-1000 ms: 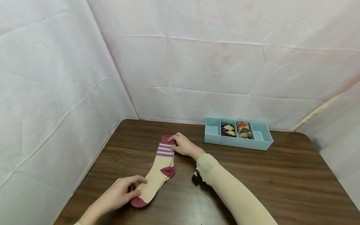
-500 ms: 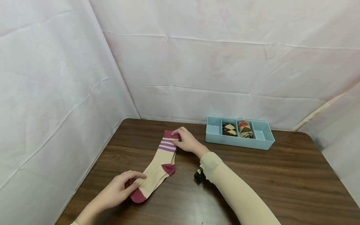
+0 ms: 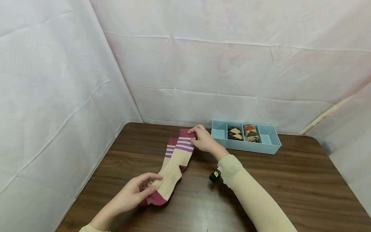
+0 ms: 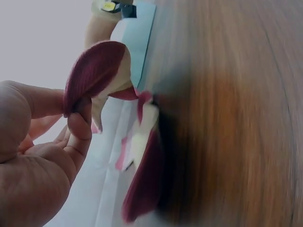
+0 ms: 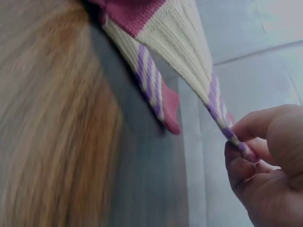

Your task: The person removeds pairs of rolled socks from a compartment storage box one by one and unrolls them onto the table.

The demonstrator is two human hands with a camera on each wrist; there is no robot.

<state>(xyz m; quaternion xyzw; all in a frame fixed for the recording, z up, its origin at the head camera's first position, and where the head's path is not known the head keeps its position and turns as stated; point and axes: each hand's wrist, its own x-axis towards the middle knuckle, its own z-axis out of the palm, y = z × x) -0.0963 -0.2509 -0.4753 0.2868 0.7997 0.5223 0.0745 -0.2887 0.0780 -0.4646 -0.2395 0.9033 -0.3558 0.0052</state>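
A cream sock (image 3: 174,162) with maroon toe, heel and cuff and purple stripes is held up off the table between both hands. My left hand (image 3: 131,192) pinches its toe end; the left wrist view shows the maroon toe (image 4: 94,73) between thumb and fingers. At the other end, my right hand (image 3: 205,141) pinches the striped cuff, seen edge-on as a taut band (image 5: 218,113) in the right wrist view. Below it a matching sock (image 3: 169,151) lies on the table, partly covered in the head view; its cuff (image 5: 170,106) and toe (image 4: 143,182) show in the wrist views.
A light blue tray (image 3: 246,146) with compartments stands at the back of the brown wooden table (image 3: 275,180). Its two middle compartments hold a rolled black-and-cream argyle sock (image 3: 234,133) and a rolled argyle sock with orange and green (image 3: 251,133). White cloth (image 3: 185,71) hangs behind.
The two socks lay stacked; now the upper one has been lifted and shifted to the right, uncovering part of the lower sock. Both hands moved right with it, the right hand also farther back.
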